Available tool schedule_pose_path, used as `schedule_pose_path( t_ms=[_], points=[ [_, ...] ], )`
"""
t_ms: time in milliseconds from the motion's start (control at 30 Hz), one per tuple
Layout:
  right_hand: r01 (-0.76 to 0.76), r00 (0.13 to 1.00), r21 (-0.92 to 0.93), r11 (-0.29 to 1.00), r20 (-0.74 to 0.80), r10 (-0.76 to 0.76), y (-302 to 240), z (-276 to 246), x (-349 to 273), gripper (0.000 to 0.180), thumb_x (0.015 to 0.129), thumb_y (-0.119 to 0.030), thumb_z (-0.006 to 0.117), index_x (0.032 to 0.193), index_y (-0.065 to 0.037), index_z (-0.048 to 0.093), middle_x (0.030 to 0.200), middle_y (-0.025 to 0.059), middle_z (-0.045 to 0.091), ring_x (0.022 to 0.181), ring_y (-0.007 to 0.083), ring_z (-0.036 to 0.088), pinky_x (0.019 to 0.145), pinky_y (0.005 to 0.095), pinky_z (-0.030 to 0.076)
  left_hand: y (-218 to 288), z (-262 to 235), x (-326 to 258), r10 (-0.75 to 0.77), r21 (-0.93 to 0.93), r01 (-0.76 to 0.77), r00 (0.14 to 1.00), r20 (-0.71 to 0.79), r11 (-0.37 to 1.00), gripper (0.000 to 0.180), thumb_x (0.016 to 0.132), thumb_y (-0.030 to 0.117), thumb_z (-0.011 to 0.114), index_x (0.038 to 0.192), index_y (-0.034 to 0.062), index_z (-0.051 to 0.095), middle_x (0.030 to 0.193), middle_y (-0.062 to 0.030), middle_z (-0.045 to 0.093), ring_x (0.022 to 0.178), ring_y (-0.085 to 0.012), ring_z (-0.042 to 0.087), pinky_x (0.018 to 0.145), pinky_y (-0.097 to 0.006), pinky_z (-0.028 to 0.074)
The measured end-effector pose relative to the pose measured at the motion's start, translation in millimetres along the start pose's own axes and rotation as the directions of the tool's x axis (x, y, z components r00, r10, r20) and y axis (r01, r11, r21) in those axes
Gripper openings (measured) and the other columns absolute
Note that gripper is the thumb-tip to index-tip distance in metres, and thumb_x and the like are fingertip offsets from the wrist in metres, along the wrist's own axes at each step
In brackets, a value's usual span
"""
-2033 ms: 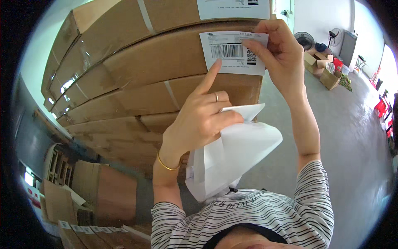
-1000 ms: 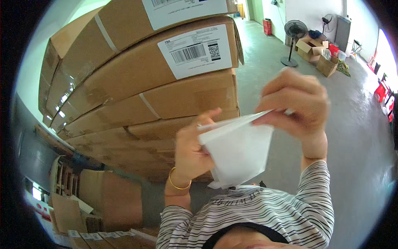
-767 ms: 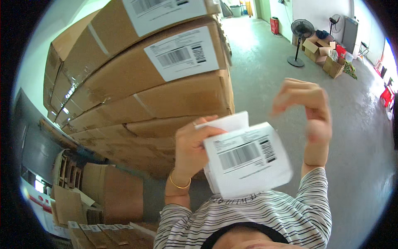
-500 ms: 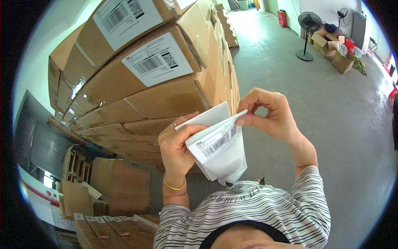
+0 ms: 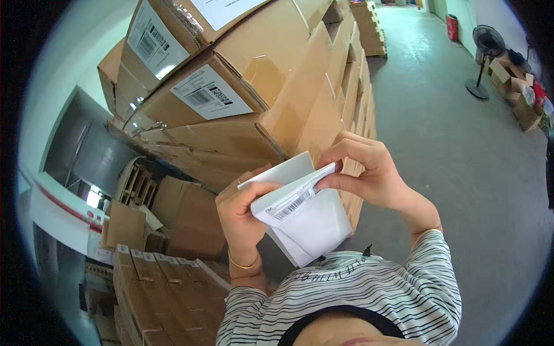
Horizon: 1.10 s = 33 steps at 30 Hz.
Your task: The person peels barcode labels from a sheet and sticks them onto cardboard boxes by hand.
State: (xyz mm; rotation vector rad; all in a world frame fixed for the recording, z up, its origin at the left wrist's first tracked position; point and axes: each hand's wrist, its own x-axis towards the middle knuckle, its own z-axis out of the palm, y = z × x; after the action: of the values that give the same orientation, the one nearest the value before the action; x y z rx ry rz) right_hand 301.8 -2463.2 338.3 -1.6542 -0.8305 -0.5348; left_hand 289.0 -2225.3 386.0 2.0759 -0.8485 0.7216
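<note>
- Head view: the left hand grips a folded strip of white labels, thumb laid over the near fold and fingers behind it.
- The right hand pinches the upper right edge of the barcode label between thumb and bent fingers; whether that edge is free of its backing cannot be told.
- This barcode label sits at the top of the strip, between both hands, before the striped shirt and near the carton stack.
- Judged from the pinch, the step is parting label from backing: the left hand should hold the strip taut while the right draws the corner back slowly and low, avoiding creases.
- Fingertips should stay on the margin, off the bars.
- The strip's lower end hangs close to the shirt and is best kept from snagging.
</note>
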Motion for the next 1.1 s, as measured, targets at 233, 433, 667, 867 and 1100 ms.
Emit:
schedule_pose_path(
  t_ms=[233,433,667,867,1100],
  points=[
    [0.225,0.974,0.205,0.952,-0.045,-0.221,20.0,-3.3,19.6,0.02,0.077,-0.016,0.085,0.085,-0.006,0.07,0.084,0.0042,0.068,0.081,0.019,0.063,0.097,0.0462,0.048,17.7,7.8,-3.2,-0.002,0.051,0.003,1.0,-0.017,0.999,0.014,0.066,0.007,0.078,0.08,0.0033,0.075,0.072,-0.0082,0.069,0.069,-0.0218,0.068,0.092,-0.046,0.058],
    [0.431,0.902,0.141,0.891,-0.032,-0.431,23.8,-18.2,23.9,0.019,0.079,-0.017,0.083,0.088,-0.005,0.071,0.096,0.0075,0.069,0.093,0.0224,0.064,0.103,0.0522,0.046,30.3,3.6,-8.3,0.087,0.291,-0.068,0.995,-0.051,0.954,0.016,0.067,0.008,0.078,0.081,0.0042,0.075,0.07,-0.0078,0.068,0.065,-0.0222,0.065,0.093,-0.048,0.057],
    [0.597,0.784,0.583,0.552,-0.571,-0.245,34.8,-68.8,79.4,0.016,0.097,-0.018,0.065,0.107,-0.006,0.063,0.102,0.012,0.068,0.09,0.023,0.069,0.08,0.0406,0.059,42.5,-13.8,2.7,0.195,0.467,-0.181,0.981,0.017,0.866,0.014,0.073,0.008,0.075,0.086,0.0067,0.075,0.063,-0.005,0.057,0.061,-0.0193,0.059,0.103,-0.058,0.049],
    [0.335,0.939,0.614,0.715,-0.158,-0.304,54.0,-67.8,161.3,0.034,0.091,-0.004,0.072,0.118,-0.003,0.052,0.1,0.0079,0.072,0.084,0.0089,0.068,0.068,0.0238,0.054,67.6,12.2,39.7,0.397,0.473,-0.542,0.837,0.377,0.694,0.015,0.068,0.01,0.074,0.082,0.0084,0.074,0.06,-0.0011,0.056,0.062,-0.015,0.059,0.111,-0.064,0.04],
    [0.359,0.928,0.583,0.729,-0.14,-0.345,54.8,-51.2,180.4,0.039,0.089,-0.005,0.075,0.119,-0.002,0.05,0.102,0.0099,0.073,0.092,0.0105,0.068,0.076,0.0251,0.055,67.4,31.9,82.3,0.488,0.471,-0.66,0.75,0.446,0.584,0.012,0.066,0.006,0.073,0.079,0.0081,0.072,0.056,0.0006,0.05,0.059,-0.0142,0.055,0.114,-0.068,0.033]
  ],
)
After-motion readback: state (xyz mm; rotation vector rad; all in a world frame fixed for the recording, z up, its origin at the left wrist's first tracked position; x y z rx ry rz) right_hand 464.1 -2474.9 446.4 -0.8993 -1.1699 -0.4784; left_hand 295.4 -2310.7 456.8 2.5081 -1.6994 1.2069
